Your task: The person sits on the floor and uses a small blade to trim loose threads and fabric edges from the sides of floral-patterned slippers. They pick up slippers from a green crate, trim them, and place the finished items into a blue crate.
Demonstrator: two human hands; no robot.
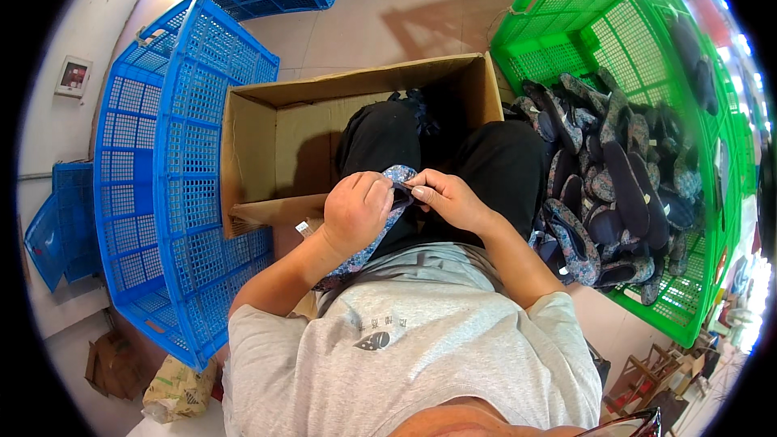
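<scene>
Seated worker, head view: left hand (356, 212) closed around a blue floral fabric slipper (387, 218) held over the lap, just right of the open cardboard box (267, 146); right hand (447, 201) pinched its toe edge; a loosened pinch would probably have dropped it boxward.

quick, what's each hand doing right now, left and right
Left hand: closed around a floral-patterned slipper, gripping it at mid-length.
Right hand: fingers pinched at the slipper's upper end, holding it too.
</scene>
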